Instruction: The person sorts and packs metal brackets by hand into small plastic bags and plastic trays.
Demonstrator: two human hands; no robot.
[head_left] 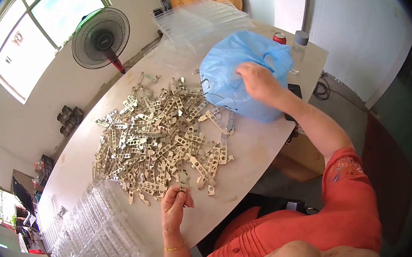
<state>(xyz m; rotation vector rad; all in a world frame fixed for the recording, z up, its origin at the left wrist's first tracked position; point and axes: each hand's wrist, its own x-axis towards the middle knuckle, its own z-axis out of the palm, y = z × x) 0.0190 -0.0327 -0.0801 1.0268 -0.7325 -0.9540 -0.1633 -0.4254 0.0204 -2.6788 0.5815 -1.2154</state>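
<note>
My left hand [176,204] is closed around one end of a flat metal bracket [184,179] with holes, held upright at the near edge of a pile. That pile of metal brackets [152,139] is spread loosely over the middle of the table; the pieces are long, perforated and silvery-gold. A blue plastic bag [223,56] stands puffed up at the right of the pile. At its upper part my right hand [260,81] is closed, its fingers gripping the thin plastic. What lies inside the bag is hidden.
Clear plastic trays [96,235] are stacked at the table's near left, and more clear sheets [200,23] lie at the far end. A red can [279,38] and a clear bottle [299,51] stand behind the bag. A fan [101,38] is beyond the table [249,159].
</note>
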